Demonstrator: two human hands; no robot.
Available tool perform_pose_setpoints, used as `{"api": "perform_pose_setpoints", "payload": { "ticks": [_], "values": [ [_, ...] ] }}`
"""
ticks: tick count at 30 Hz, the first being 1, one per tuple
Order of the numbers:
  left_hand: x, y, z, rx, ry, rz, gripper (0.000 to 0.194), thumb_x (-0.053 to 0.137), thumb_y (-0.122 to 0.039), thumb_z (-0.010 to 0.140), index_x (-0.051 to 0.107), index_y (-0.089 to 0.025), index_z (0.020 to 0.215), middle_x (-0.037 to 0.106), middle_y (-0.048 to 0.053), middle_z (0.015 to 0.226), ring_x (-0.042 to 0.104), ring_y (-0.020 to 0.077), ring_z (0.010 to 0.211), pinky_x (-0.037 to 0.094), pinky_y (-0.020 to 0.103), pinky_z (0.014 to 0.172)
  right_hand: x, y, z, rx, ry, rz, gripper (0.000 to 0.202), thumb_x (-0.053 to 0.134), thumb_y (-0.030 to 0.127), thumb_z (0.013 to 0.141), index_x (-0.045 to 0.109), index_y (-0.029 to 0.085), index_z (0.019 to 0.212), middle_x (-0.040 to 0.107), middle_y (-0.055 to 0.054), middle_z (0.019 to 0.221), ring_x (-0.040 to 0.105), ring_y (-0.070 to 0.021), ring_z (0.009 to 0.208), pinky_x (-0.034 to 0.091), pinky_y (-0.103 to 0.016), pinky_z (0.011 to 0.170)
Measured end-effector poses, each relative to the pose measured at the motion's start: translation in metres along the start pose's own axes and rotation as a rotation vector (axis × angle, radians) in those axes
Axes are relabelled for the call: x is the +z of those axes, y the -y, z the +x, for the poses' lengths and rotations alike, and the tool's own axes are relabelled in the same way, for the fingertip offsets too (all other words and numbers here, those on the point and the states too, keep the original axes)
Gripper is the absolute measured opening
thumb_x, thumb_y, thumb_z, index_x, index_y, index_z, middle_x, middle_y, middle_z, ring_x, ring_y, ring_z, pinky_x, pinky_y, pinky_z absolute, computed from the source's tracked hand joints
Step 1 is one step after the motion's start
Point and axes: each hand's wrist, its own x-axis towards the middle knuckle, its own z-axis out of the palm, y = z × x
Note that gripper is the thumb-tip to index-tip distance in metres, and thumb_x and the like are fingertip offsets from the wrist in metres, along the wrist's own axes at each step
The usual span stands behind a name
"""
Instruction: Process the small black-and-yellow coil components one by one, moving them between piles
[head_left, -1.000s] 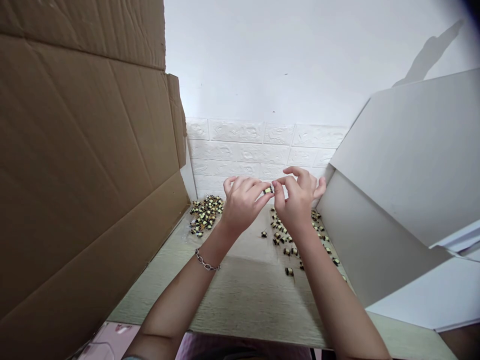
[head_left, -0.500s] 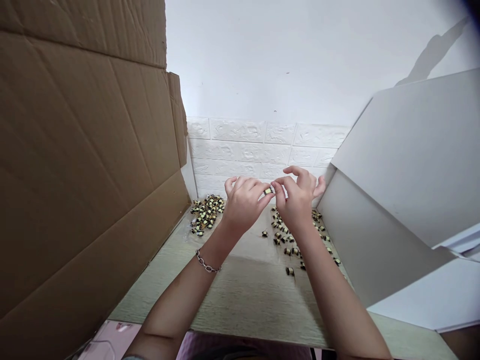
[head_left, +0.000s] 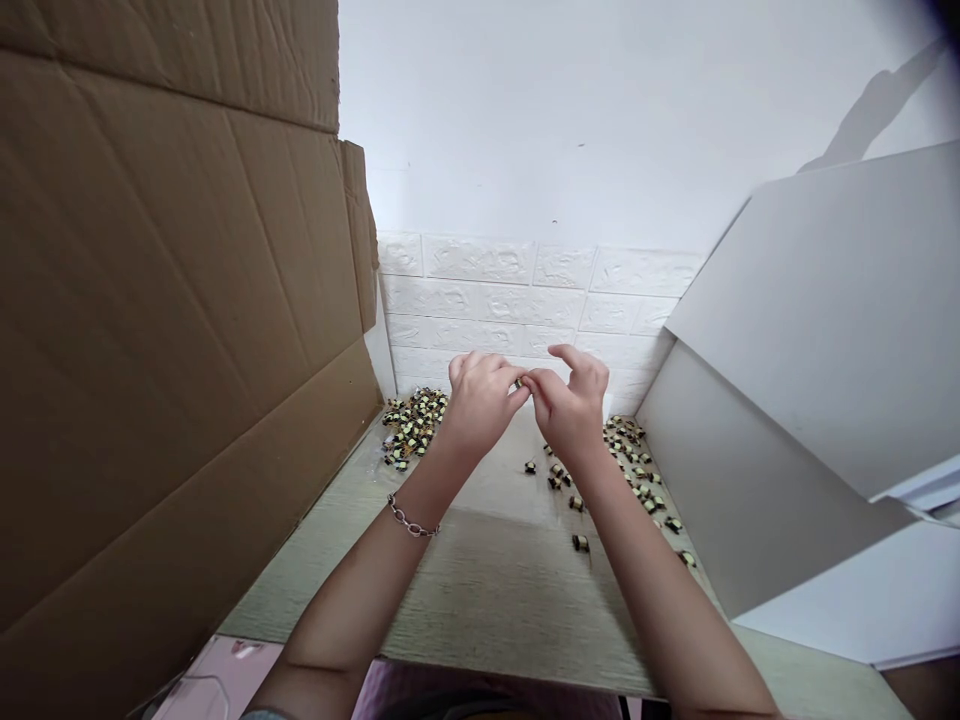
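Observation:
A small transformer coil (head_left: 518, 383), wrapped in yellow tape on a black bobbin, is mostly hidden by fingers above the table. My left hand (head_left: 481, 405) pinches it between thumb and forefinger. From the other side, the closed thumb and forefinger of my right hand (head_left: 571, 408) grip its near end; whether they hold the body or a wire I cannot tell. Below the hands, one loose coil (head_left: 530, 468) lies by itself. Another coil (head_left: 580, 543) is closer to the front edge, beside my right forearm.
A heap of similar coils (head_left: 412, 425) is piled at the back left. Several more coils (head_left: 641, 470) are spread on the right. Cardboard (head_left: 187, 300) walls the left side, white panels (head_left: 757, 470) the right, and a white brick-patterned wall (head_left: 480, 262) the back of the table (head_left: 487, 590).
My right hand has shifted left, close against my left hand, and its fingers have curled in more. The held coil has moved slightly left and is now more covered.

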Motion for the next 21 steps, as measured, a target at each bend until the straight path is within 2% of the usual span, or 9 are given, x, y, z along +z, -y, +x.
{"api": "perform_pose_setpoints", "payload": {
  "ticks": [6,10,12,14,16,18,21],
  "values": [
    [-0.002,0.002,0.000,0.001,-0.013,-0.037,0.012,0.053,-0.029,0.076,0.063,-0.024,0.080,0.061,-0.001,0.078,0.049,0.0168,0.083,0.030,0.033,0.080,-0.001,0.003,0.003,-0.055,-0.060,-0.005,0.005,0.059,0.020,0.071,0.060,0.023,0.075,0.049,-0.005,0.101,0.042,-0.0173,0.093,0.040,-0.031,0.081],
    [-0.002,0.003,0.002,-0.088,-0.013,-0.152,0.015,0.053,-0.025,0.075,0.064,-0.022,0.083,0.063,0.002,0.084,0.050,0.0183,0.088,0.030,0.036,0.084,-0.014,0.011,0.011,-0.044,-0.088,0.070,0.003,0.059,0.021,0.071,0.060,0.024,0.071,0.049,-0.004,0.101,0.045,-0.0168,0.093,0.039,-0.032,0.081],
    [-0.001,0.004,0.004,-0.198,0.021,-0.365,0.015,0.054,-0.026,0.073,0.065,-0.020,0.082,0.063,0.002,0.085,0.051,0.0176,0.086,0.033,0.035,0.083,-0.024,0.013,0.016,-0.019,-0.089,0.111,0.003,0.057,0.023,0.073,0.059,0.025,0.072,0.050,-0.003,0.100,0.048,-0.0168,0.093,0.039,-0.033,0.082],
    [0.000,0.004,0.007,-0.350,0.065,-0.710,0.019,0.059,-0.030,0.068,0.065,-0.018,0.081,0.064,0.002,0.083,0.053,0.0161,0.082,0.037,0.032,0.078,-0.032,0.011,0.021,0.046,-0.071,0.180,0.005,0.055,0.025,0.075,0.059,0.024,0.074,0.052,-0.004,0.097,0.050,-0.0166,0.092,0.039,-0.034,0.081],
    [-0.001,0.005,0.010,-0.468,0.122,-1.082,0.025,0.064,-0.035,0.063,0.065,-0.017,0.080,0.063,0.003,0.081,0.053,0.0142,0.079,0.039,0.029,0.074,-0.036,0.005,0.025,0.206,-0.082,0.301,0.009,0.051,0.025,0.078,0.059,0.022,0.073,0.054,-0.004,0.091,0.051,-0.0166,0.090,0.040,-0.035,0.080],
    [-0.002,0.006,0.010,-0.525,0.202,-1.373,0.026,0.067,-0.036,0.060,0.065,-0.018,0.079,0.062,0.002,0.079,0.053,0.0116,0.077,0.038,0.026,0.073,-0.035,-0.002,0.026,0.388,-0.106,0.450,0.012,0.048,0.026,0.080,0.058,0.021,0.076,0.055,-0.004,0.088,0.051,-0.0163,0.090,0.041,-0.035,0.080],
    [-0.006,0.005,0.008,-0.589,0.341,-1.612,0.024,0.067,-0.037,0.062,0.065,-0.021,0.079,0.060,0.000,0.076,0.051,0.0082,0.073,0.037,0.023,0.070,-0.030,-0.009,0.025,0.544,-0.035,0.657,0.015,0.047,0.028,0.080,0.059,0.020,0.086,0.057,-0.004,0.086,0.053,-0.0145,0.086,0.044,-0.031,0.076]
  ]
}}
